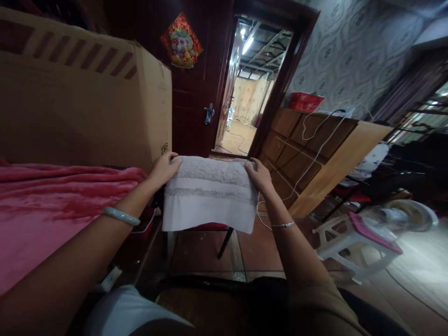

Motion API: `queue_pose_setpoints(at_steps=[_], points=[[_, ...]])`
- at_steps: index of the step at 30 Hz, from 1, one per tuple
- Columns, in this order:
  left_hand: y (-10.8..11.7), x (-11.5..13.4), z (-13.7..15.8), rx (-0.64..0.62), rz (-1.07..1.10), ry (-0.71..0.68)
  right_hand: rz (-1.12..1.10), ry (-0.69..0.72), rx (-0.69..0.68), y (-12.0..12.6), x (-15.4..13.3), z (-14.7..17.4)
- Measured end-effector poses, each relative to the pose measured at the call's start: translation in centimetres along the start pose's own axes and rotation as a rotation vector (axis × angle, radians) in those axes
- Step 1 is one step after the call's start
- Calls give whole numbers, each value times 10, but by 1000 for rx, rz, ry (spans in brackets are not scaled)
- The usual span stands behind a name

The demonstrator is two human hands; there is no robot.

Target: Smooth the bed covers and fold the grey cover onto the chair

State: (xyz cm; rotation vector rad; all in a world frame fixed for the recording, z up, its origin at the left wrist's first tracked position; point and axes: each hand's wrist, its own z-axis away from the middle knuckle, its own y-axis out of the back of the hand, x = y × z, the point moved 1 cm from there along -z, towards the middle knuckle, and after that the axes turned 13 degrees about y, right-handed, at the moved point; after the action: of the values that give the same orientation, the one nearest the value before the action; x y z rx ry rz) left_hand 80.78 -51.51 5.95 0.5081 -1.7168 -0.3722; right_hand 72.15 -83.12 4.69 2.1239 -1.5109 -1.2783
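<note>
A pale grey-white towel (210,205) with fluffy bands is stretched between my two hands in the middle of the view. My left hand (165,168) pinches its upper left corner, thumb on top. At the upper right corner my right hand (258,173) grips the cloth in the same way. The towel hangs down toward me, its lower edge loose. Behind and under it shows part of a chair with a red seat (210,227) and dark legs; the towel hides the rest of it.
To the left stand a large cardboard box (84,102) and a bed with a pink blanket (70,205). A wooden cabinet (311,144) with trailing cables is on the right. Farther right, a fan (402,214) sits by a white stool (360,242). An open doorway (245,116) lies ahead.
</note>
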Motion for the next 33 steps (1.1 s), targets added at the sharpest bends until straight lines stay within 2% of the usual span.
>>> queue_pose_setpoints(at_steps=[4,7,11,15,19,24,28,33], points=[[6,-10,14,-17,-7,-6,60,76,11,-3,-4,9],[2,-11,15,9,83,-29,56,102,-14,-5,-3,2],[-8,-5,7,63,154,-3,25,36,-72,-6,4,-10],[-8,-3,6,50,134,43,18,20,-61,-8,8,-11],[1,-9,17,21,128,71,34,29,-45,-8,4,-6],[8,-23,36,46,159,150,72,21,-36,-5,-6,-1],[8,-24,43,-60,180,94,104,8,-50,-3,-14,2],[8,-21,45,4,207,24,90,10,-58,-3,-16,4]])
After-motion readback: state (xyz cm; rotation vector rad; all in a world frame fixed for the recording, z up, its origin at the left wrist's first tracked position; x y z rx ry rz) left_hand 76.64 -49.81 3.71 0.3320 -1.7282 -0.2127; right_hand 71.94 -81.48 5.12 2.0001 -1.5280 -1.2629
